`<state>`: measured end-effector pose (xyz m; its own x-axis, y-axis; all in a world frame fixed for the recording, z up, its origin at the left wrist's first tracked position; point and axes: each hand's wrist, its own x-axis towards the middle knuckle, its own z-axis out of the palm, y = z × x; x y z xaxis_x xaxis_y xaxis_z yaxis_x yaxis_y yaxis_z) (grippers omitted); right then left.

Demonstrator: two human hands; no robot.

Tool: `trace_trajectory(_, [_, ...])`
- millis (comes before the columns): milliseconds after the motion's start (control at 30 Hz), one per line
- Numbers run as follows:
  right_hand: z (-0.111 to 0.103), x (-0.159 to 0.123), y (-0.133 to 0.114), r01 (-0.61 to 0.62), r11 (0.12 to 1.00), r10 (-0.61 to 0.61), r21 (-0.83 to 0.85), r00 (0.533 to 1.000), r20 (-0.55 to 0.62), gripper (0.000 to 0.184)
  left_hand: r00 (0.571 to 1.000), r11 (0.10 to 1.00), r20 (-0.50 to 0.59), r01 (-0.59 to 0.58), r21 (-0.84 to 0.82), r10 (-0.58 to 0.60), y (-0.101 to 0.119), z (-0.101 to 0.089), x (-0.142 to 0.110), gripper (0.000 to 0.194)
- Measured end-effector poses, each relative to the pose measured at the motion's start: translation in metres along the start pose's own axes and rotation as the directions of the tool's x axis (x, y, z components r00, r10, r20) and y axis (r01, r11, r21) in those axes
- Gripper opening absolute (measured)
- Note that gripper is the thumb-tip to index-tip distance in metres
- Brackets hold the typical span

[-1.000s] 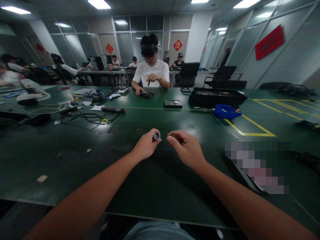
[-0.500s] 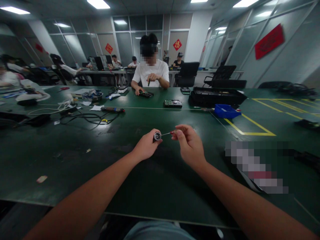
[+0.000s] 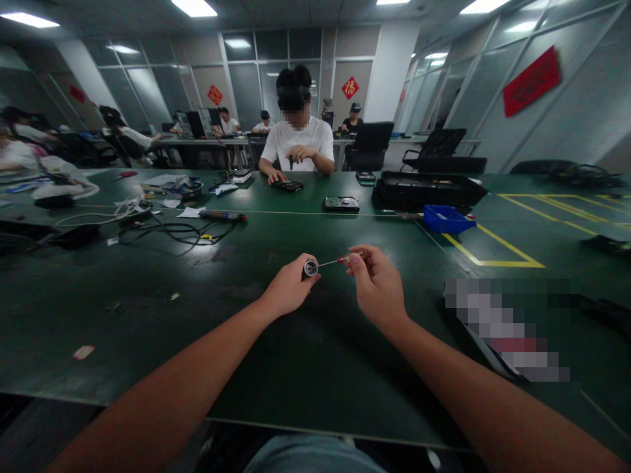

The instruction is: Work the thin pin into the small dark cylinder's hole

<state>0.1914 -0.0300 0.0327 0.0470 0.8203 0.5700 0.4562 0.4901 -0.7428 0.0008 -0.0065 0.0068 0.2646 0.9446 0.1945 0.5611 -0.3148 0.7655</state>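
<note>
My left hand (image 3: 287,287) is wrapped round a dark cylinder (image 3: 310,269) with a silvery ring at its open end, which faces right and toward me. What kind of part it is I cannot make out, and most of its body is hidden in the fingers. In my right hand (image 3: 377,286) is a screwdriver (image 3: 342,260) with a red, see-through handle, pinched between thumb and fingers. Its thin metal shaft points left, and the tip reaches into the ringed end of the cylinder. Both hands are above the green table (image 3: 296,368).
Across the table a person (image 3: 298,141) handles a hard drive (image 3: 288,186). Another drive (image 3: 341,203) lies nearer. A blue bin (image 3: 447,219) and a long black tray (image 3: 428,190) stand to the right. Black cables (image 3: 172,233) and an electric screwdriver (image 3: 224,215) lie left.
The fingers of my right hand have shifted slightly on the screwdriver handle, showing more of it. My left hand and the cylinder stay in place.
</note>
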Motion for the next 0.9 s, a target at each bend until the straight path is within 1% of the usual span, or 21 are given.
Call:
trace_trajectory(67, [-0.003, 0.001, -0.003, 0.032, 0.996, -0.032, -0.085, 0.999, 0.009, 0.022, 1.0, 1.0, -0.01, -0.007, 0.022, 0.008, -0.001, 0.0, 0.0, 0.017])
trace_trajectory(200, [-0.006, 0.0, -0.006, 0.097, 0.967, -0.095, -0.235, 0.995, 0.02, 0.037, 1.0, 0.997, -0.024, -0.015, 0.069, 0.017, -0.004, 0.001, 0.001, 0.019])
trace_trajectory(333, [-0.005, -0.002, -0.005, 0.135, 0.95, -0.129, -0.281, 0.991, 0.041, 0.044, 0.999, 0.993, -0.016, -0.041, 0.106, 0.043, -0.003, 0.0, 0.001, 0.018])
trace_trajectory(400, [-0.005, -0.002, -0.004, 0.151, 0.944, -0.136, -0.295, 0.988, 0.069, 0.046, 0.998, 0.99, -0.019, -0.053, 0.132, 0.056, -0.002, 0.0, 0.001, 0.017])
trace_trajectory(600, [-0.009, 0.002, -0.005, 0.258, 0.895, -0.213, -0.363, 0.964, 0.16, 0.042, 0.998, 0.986, -0.027, -0.053, 0.157, 0.058, -0.005, 0.0, 0.002, 0.017])
trace_trajectory(667, [-0.01, 0.004, -0.006, 0.271, 0.894, -0.21, -0.357, 0.957, 0.2, 0.034, 0.998, 0.986, -0.028, -0.055, 0.159, 0.06, -0.006, 0.001, 0.002, 0.017])
trace_trajectory(733, [-0.012, 0.005, -0.006, 0.269, 0.917, -0.189, -0.296, 0.944, 0.272, 0.017, 0.998, 0.986, -0.019, -0.061, 0.156, 0.065, -0.007, 0.002, 0.003, 0.016])
trace_trajectory(767, [-0.012, 0.004, -0.007, 0.264, 0.93, -0.18, -0.255, 0.934, 0.309, 0.014, 0.998, 0.986, -0.01, -0.066, 0.154, 0.068, -0.007, 0.002, 0.003, 0.015])
trace_trajectory(833, [-0.013, 0.004, -0.008, 0.265, 0.945, -0.181, -0.189, 0.91, 0.372, 0.023, 0.997, 0.985, 0.012, -0.077, 0.152, 0.076, -0.007, 0.003, 0.002, 0.015])
trace_trajectory(900, [-0.013, 0.002, -0.01, 0.285, 0.943, -0.199, -0.17, 0.895, 0.399, 0.022, 0.997, 0.985, 0.022, -0.081, 0.155, 0.079, -0.007, 0.003, 0.002, 0.015])
